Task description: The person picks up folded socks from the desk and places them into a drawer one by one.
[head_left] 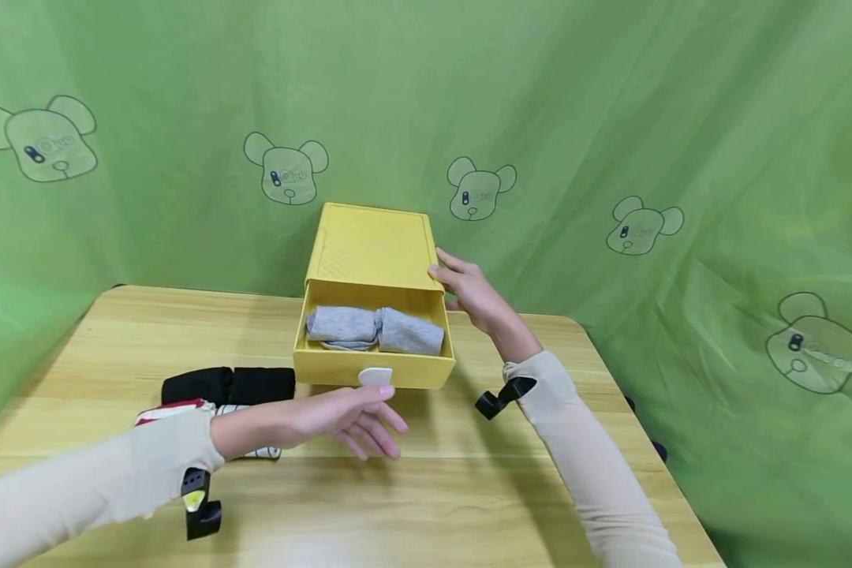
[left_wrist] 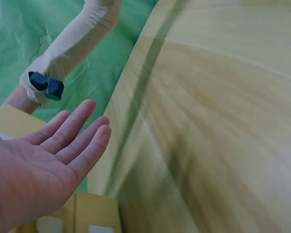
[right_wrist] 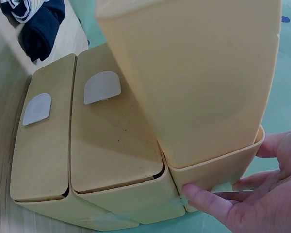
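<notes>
A yellow drawer unit (head_left: 372,244) stands at the back of the table with its top drawer (head_left: 369,369) pulled out. Two rolled grey cloth bundles (head_left: 341,323) lie side by side in that drawer. My right hand (head_left: 472,296) rests against the unit's right side near the upper front corner, its fingertips touching the casing; the right wrist view shows the fingers (right_wrist: 203,199) spread along the side wall. Just in front of the drawer's white tab (head_left: 375,376), my left hand (head_left: 358,418) is held with fingers extended and nothing in it. Its palm (left_wrist: 29,179) shows bare in the left wrist view.
Rolled black cloth bundles (head_left: 263,385), a red-and-white one (head_left: 173,410) and a white striped one (head_left: 263,453) lie left of the unit, partly behind my left forearm. Two closed drawers (right_wrist: 111,136) sit below the pulled-out one. A green curtain (head_left: 575,118) hangs behind the wooden table (head_left: 412,505).
</notes>
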{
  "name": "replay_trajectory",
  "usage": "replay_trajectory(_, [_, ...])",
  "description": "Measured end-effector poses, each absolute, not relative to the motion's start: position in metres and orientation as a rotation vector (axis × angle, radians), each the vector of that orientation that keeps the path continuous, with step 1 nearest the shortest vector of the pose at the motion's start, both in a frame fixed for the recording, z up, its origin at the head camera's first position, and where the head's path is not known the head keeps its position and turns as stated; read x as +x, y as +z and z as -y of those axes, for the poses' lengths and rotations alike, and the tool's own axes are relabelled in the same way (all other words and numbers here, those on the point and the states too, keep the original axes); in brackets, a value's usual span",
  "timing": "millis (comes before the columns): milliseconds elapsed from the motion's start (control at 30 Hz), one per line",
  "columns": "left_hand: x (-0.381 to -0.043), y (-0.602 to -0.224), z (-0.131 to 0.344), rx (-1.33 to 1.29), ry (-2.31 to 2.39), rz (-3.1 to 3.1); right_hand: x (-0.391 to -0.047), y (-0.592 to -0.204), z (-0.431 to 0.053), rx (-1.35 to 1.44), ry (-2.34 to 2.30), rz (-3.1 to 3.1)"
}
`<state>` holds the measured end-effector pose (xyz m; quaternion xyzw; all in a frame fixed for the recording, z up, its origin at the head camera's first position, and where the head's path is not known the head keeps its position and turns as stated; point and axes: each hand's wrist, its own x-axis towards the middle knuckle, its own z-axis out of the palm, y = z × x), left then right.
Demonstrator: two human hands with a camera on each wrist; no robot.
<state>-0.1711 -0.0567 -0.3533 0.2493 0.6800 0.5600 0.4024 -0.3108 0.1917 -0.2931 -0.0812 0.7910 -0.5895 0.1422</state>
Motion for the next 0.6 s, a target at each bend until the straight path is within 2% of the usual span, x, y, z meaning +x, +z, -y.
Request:
replay_trajectory(267, [-0.179,-0.366,0.061,0.53,1.618,-1.578,-0.312,-0.292,-0.192,-0.234,-1.697,-2.29])
replay_trajectory(600, [-0.173,-0.367,0.053,0.446,1.764,-1.532,-0.311,-0.294,-0.192,-0.237,-1.721,-2.274])
